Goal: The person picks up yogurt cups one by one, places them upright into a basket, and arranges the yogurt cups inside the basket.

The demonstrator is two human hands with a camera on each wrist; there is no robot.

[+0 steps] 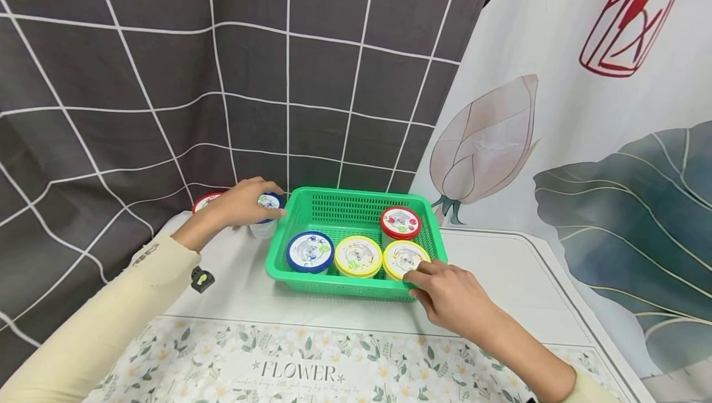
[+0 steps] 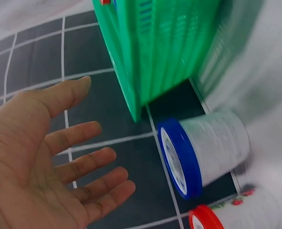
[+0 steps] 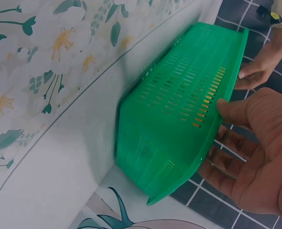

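A green plastic basket point(image 1: 361, 198) holds tubs with printed lids: a blue-lidded tub point(image 1: 310, 252), two yellow-lidded tubs point(image 1: 358, 256) and a red-lidded tub point(image 1: 400, 222). Its front right rim is gripped by my right hand point(image 1: 453, 295), thumb on the outer wall and fingers over the inner side. In the head view my left hand point(image 1: 247, 202) hovers by the basket's left end, over another blue-lidded tub point(image 1: 264, 229). The left wrist view shows its fingers spread, apart from that tub point(image 2: 212, 148). A second red-lidded tub point(image 1: 207, 200) stands beside it, partly hidden by the left wrist.
Under the basket is a white table point(image 1: 233, 292) with a flower-printed cloth point(image 1: 211, 360) along its front. Behind hangs a dark checked curtain point(image 1: 250, 63); a white curtain with painted flowers point(image 1: 500, 20) hangs at the right. A small black device point(image 1: 202, 280) sits at the left sleeve.
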